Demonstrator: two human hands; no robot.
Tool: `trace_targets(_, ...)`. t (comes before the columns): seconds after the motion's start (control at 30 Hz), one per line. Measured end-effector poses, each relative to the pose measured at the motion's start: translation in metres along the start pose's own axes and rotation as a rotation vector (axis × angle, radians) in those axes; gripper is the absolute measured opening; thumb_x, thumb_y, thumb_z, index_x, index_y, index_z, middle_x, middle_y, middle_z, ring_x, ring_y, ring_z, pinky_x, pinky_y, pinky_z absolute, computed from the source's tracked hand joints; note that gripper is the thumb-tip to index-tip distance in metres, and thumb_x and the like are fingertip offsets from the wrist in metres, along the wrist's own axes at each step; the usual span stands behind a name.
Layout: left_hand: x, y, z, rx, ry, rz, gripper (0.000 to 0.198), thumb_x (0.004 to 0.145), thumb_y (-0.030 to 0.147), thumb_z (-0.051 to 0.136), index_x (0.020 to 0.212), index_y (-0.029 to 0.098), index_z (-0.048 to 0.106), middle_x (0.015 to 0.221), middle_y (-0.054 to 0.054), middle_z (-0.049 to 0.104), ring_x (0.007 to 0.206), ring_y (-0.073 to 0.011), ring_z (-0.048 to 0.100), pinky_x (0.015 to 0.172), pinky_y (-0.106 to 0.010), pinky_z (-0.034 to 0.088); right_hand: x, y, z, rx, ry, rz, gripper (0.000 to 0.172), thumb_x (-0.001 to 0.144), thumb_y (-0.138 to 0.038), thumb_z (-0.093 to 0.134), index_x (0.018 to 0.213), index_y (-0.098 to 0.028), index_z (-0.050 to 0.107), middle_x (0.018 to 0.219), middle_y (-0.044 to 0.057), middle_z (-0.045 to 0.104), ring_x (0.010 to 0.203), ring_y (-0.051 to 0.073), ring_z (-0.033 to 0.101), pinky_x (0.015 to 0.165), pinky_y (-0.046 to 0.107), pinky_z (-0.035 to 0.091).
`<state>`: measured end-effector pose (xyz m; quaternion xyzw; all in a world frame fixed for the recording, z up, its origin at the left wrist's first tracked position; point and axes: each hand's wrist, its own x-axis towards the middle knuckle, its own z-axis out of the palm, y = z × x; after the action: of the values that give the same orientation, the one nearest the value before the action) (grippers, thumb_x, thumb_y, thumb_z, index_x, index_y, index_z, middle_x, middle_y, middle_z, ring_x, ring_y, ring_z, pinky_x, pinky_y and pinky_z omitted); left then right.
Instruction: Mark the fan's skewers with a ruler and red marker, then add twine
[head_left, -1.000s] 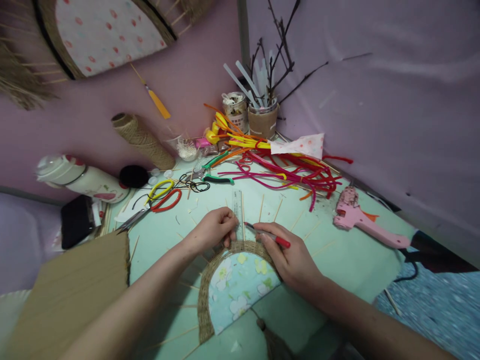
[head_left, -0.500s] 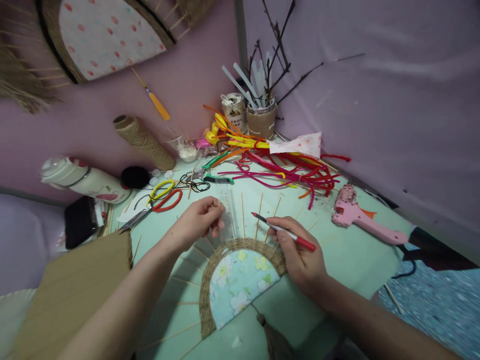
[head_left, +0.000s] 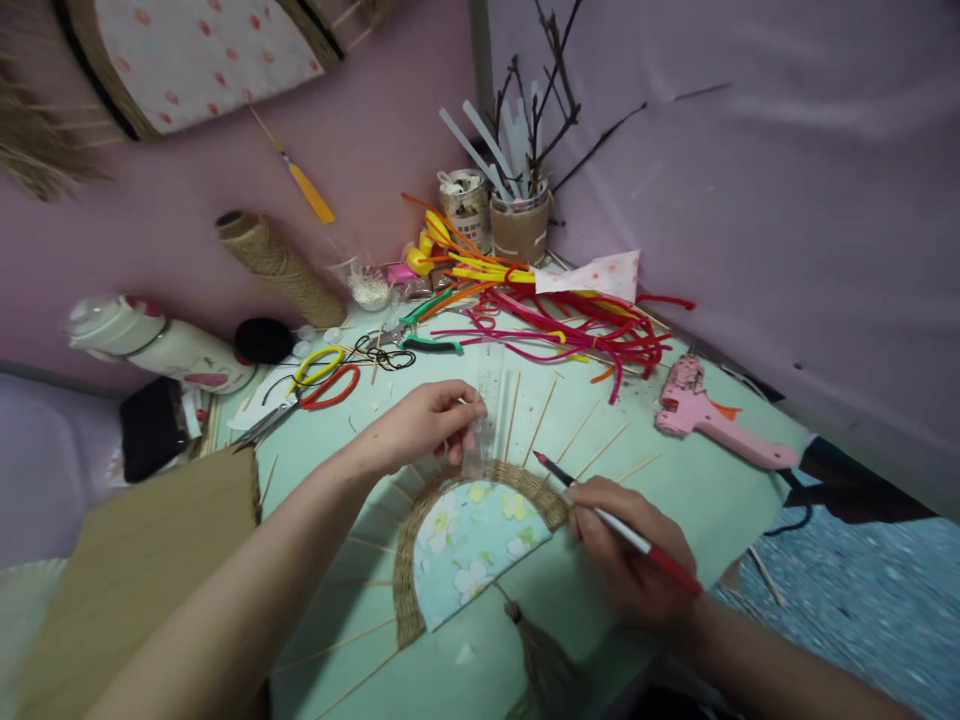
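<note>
"Two hands near the half-round panel (head_left: 480,550) lying on the green table (head_left: 420,685); why are they held so differently?"

"The left hand (head_left: 442,420) pinches a clear ruler (head_left: 491,400) just beyond the panel's curved edge, seemingly to steady it along the thin sticks (head_left: 540,415) fanning outward."

"And the right hand (head_left: 637,550)?"

"Closed around a red-and-white pen (head_left: 619,528) in a writing hold, beside the panel's right end. Its tip points toward the sticks; I can't tell whether it touches."

"The glue gun (head_left: 697,410)?"

"Right of the panel, probably leaving the sticks room."
</note>
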<state>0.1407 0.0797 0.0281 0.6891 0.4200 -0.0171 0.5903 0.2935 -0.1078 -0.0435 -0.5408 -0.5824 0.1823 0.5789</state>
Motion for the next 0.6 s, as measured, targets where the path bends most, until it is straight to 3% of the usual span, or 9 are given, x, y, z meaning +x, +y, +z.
trace_targets(0.13, 0.017, -0.005, 0.010, 0.018, -0.051, -0.002, 0.022, 0.084, 0.040, 0.052, 0.080, 0.018, 0.054, 0.055, 0.003, 0.060, 0.041, -0.0076, 0.051, 0.042, -0.018, 0.036, 0.004, 0.000, -0.001, 0.030, -0.072, -0.123, 0.032, 0.079, -0.001, 0.052, 0.104, -0.019, 0.059, 0.078, 0.003, 0.064, 0.069, 0.015, 0.060, 0.063, 0.028, 0.048)
trace_targets(0.37, 0.025, -0.016, 0.015, 0.025, -0.093, -0.050, 0.019, 0.085, 0.037, 0.050, 0.080, 0.019, 0.052, 0.056, 0.003, 0.060, 0.042, -0.0077, 0.053, 0.041, -0.018, 0.036, 0.007, 0.001, -0.001, 0.071, -0.156, -0.011, 0.023, 0.085, -0.007, 0.048, 0.102, -0.018, 0.060, 0.079, 0.002, 0.064, 0.073, 0.014, 0.060, 0.067, 0.028, 0.047)
trace_targets(0.6, 0.026, -0.013, 0.017, 0.055, -0.100, -0.039, 0.019, 0.085, 0.036, 0.050, 0.078, 0.018, 0.051, 0.055, 0.003, 0.060, 0.041, -0.0075, 0.052, 0.042, -0.018, 0.038, 0.008, 0.000, -0.001, 0.035, -0.179, 0.003, 0.020, 0.088, -0.010, 0.048, 0.101, -0.020, 0.058, 0.082, 0.001, 0.065, 0.076, 0.013, 0.062, 0.069, 0.025, 0.047)
